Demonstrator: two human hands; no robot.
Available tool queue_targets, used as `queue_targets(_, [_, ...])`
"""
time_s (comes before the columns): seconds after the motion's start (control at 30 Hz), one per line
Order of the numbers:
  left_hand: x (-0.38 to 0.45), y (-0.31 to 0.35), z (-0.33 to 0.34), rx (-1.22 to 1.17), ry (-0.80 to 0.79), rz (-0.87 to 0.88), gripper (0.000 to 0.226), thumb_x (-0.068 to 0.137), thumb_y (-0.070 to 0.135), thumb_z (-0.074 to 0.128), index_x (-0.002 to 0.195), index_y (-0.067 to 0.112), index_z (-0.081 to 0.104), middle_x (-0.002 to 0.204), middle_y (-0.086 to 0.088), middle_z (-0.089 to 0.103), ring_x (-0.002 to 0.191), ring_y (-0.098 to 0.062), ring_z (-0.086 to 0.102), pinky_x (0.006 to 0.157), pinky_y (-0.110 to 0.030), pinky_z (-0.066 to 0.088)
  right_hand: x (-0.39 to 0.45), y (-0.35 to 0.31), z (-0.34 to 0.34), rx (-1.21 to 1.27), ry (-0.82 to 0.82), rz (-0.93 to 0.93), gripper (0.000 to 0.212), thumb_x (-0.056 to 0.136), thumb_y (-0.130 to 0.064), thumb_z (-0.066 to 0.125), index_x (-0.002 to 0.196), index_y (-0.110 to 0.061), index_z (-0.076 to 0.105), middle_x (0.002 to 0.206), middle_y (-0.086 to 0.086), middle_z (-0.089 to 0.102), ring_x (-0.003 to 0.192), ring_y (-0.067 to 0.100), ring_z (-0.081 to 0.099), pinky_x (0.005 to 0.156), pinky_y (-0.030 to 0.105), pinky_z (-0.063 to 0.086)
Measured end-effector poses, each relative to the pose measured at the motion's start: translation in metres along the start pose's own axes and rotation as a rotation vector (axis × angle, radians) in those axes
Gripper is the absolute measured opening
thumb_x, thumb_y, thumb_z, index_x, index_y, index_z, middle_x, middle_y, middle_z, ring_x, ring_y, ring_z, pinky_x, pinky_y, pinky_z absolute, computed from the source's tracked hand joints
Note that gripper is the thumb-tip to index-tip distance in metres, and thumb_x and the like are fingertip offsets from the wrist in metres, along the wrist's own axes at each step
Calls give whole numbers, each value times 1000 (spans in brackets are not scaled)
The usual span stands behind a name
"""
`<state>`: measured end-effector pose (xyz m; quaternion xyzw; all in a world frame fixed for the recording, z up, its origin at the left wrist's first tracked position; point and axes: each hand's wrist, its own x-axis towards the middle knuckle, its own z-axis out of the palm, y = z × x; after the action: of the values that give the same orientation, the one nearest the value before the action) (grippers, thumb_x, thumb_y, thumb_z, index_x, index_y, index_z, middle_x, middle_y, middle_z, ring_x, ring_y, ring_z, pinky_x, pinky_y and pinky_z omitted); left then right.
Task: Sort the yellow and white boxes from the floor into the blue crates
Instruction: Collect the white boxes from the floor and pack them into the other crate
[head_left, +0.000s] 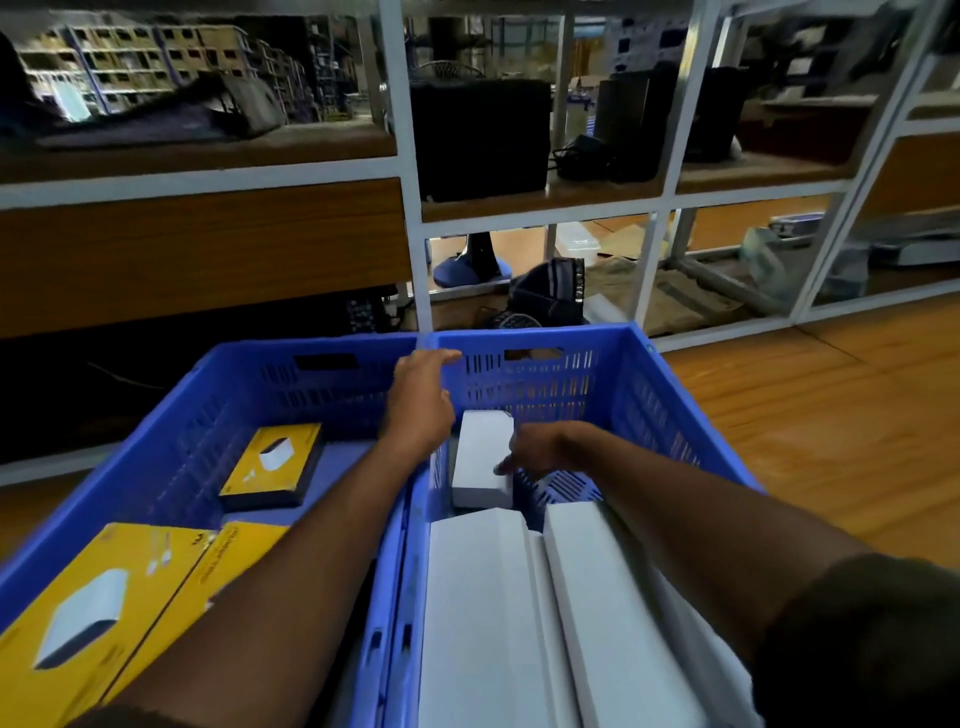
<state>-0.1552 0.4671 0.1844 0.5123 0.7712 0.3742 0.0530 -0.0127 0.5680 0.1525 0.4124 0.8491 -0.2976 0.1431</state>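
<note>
Two blue crates stand side by side below me. The left crate (234, 374) holds yellow boxes: one lies flat (272, 465) towards the back and two larger ones (104, 597) lean at the front. The right crate (649, 395) holds white boxes, two long ones (483, 613) at the front and a smaller white box (483, 457) behind them. My left hand (421, 400) reaches over the wall between the crates with fingers extended, beside the small white box. My right hand (535, 452) rests its fingers on that small box's right edge.
A white-framed shelving unit (415, 208) with dark bags, a fan base and clutter stands right behind the crates. Wooden floor (831, 415) stretches to the right of the right crate.
</note>
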Motion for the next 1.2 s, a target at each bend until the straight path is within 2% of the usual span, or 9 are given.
queue_targets(0.1, [1, -6, -3, -113, 9, -50, 52, 93, -12, 53, 138, 14, 57, 146, -7, 50, 139, -25, 43, 112, -35, 37, 12, 7, 2, 57, -110, -19, 40, 96, -24, 61, 126, 4, 58, 93, 3, 53, 87, 17, 53, 82, 29, 52])
queue_targets(0.17, [0, -6, -3, -132, -8, -58, 50, 94, -12, 52, 136, 14, 59, 146, -5, 52, 138, -22, 45, 115, -34, 36, 19, 11, 3, 74, -135, -14, 28, 97, -15, 61, 112, 8, 59, 94, 8, 50, 76, 11, 50, 68, 22, 51])
queue_targets(0.27, [1, -7, -1, -143, -6, -54, 51, 94, -13, 50, 135, 16, 60, 147, -5, 52, 139, -22, 45, 115, -34, 35, 27, 16, 4, 157, -197, 6, 10, 96, -12, 61, 100, -3, 57, 97, 6, 56, 86, 14, 54, 89, 34, 54])
queue_targets(0.37, [3, -6, 1, -84, -12, -39, 55, 93, -15, 47, 134, 19, 60, 147, -3, 51, 138, -22, 46, 111, -33, 38, 33, 15, 3, 244, -203, -44, 25, 92, -8, 64, 114, -1, 55, 121, 18, 56, 105, 23, 53, 100, 44, 49])
queue_targets(0.47, [4, -4, 3, -63, -1, -38, 56, 92, -16, 45, 133, 20, 61, 145, -2, 52, 135, -22, 48, 101, -27, 40, 32, 11, 4, 288, -196, -42, 17, 92, -8, 65, 107, -9, 57, 117, 13, 54, 108, 24, 50, 96, 40, 50])
queue_targets(0.6, [3, -4, 1, -76, -1, -36, 54, 93, -15, 45, 131, 19, 63, 143, -1, 54, 128, -21, 53, 89, -22, 42, 34, 15, 8, 286, -182, -55, 39, 95, -7, 61, 131, -1, 48, 138, 20, 50, 107, 23, 53, 88, 32, 52])
queue_targets(0.77, [-1, -1, 0, -9, -17, 6, 41, 96, -3, 54, 128, 20, 64, 137, 0, 57, 127, -19, 53, 102, -32, 44, 22, 8, 4, 189, -154, -62, 53, 97, -19, 62, 145, -11, 42, 149, 12, 41, 130, 29, 47, 101, 36, 48])
queue_targets(1.0, [-8, 7, -1, 46, 15, 110, 16, 97, 23, 63, 111, 19, 70, 110, 5, 71, 104, -13, 64, 89, -28, 49, -31, -3, -33, 260, -86, -111, 29, 101, -12, 53, 126, 1, 61, 109, 10, 69, 92, 18, 69, 93, 37, 56])
queue_targets(1.2, [-18, 29, 3, -43, -210, 71, 18, 96, 29, 67, 111, 20, 68, 97, 7, 69, 93, -12, 66, 79, -30, 54, -94, 11, -40, 254, -117, -142, 27, 100, -23, 55, 113, -3, 69, 107, 10, 74, 100, 19, 71, 93, 35, 56])
